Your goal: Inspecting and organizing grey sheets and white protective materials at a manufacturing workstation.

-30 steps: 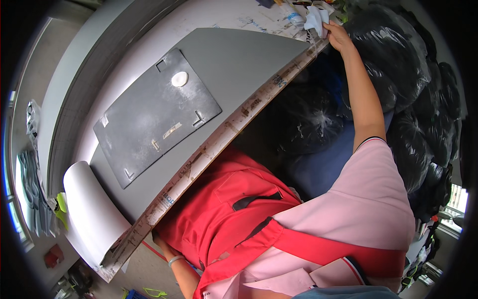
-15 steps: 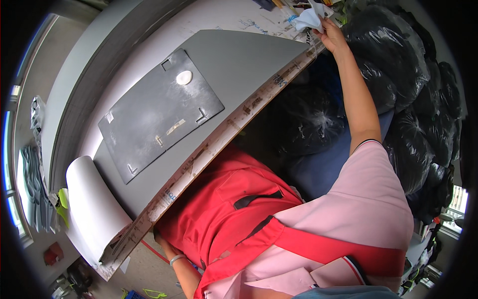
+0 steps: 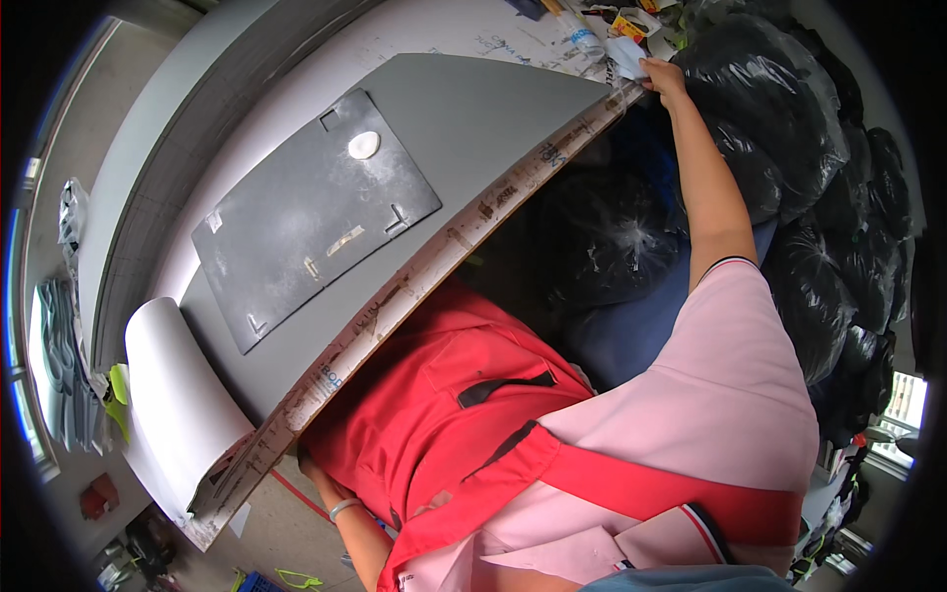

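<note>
Stretched out to the far right corner of the worktable, my right hand [image 3: 667, 79] is closed on a thin, pale blue-white sheet [image 3: 625, 57], perhaps cloth. The sheet hangs over the table corner. My left hand [image 3: 316, 476] is low beside the table's near edge, against my red apron; its fingers are hidden. In the middle of the table, a dark grey board [image 3: 316, 217] with small corner marks and tape lies on a larger grey sheet [image 3: 464, 113]. A white rounded lump [image 3: 364, 145] rests on the board.
A white roll [image 3: 178, 380] lies at the table's left end, and a curved grey sheet [image 3: 148, 187] stands along the far side. Black plastic bags [image 3: 769, 109] are piled at right. Small packages [image 3: 634, 22] sit beyond the far corner.
My right hand has come down slightly toward the table corner. The pale sheet, raised and flared before, now looks lower and more bunched. My left hand stays by the near edge.
</note>
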`<state>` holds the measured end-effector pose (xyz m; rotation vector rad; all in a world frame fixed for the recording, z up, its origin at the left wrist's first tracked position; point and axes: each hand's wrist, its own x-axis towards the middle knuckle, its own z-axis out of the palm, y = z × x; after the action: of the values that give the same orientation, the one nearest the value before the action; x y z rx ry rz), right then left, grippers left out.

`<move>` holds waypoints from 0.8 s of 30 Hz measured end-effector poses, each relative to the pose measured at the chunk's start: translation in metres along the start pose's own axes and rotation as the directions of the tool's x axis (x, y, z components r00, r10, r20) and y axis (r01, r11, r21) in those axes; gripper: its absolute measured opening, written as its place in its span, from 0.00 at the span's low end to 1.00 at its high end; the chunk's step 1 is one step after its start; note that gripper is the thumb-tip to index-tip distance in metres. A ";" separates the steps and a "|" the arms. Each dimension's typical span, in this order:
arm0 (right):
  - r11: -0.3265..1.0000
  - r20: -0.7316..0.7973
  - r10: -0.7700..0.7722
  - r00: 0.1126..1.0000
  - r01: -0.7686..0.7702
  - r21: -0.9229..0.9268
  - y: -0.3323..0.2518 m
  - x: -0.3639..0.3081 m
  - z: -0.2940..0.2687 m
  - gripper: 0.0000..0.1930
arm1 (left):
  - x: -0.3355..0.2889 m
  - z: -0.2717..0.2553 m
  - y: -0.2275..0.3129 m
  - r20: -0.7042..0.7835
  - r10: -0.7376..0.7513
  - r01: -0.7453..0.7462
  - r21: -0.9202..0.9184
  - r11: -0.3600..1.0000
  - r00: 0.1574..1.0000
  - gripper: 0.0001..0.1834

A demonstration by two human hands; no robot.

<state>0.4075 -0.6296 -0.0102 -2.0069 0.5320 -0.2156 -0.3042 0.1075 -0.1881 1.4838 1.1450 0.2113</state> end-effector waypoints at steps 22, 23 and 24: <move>0.560 0.274 -0.214 0.938 -0.112 0.821 -0.064 -0.134 -0.019 0.38 | 0.001 -0.006 -0.011 0.090 0.042 -0.044 0.017 0.999 0.995 0.21; 0.537 0.294 -0.223 0.929 -0.134 0.833 -0.066 -0.137 -0.020 0.37 | 0.002 -0.004 -0.010 0.094 0.045 -0.046 0.016 0.999 0.995 0.21; 0.537 0.293 -0.224 0.930 -0.133 0.833 -0.063 -0.134 -0.021 0.37 | 0.005 -0.004 -0.009 0.096 0.046 -0.048 0.016 0.999 0.994 0.21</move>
<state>0.2988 -0.5603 0.0648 -1.0303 0.0638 -0.0863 -0.3087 0.1124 -0.1965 1.5223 1.0387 0.1612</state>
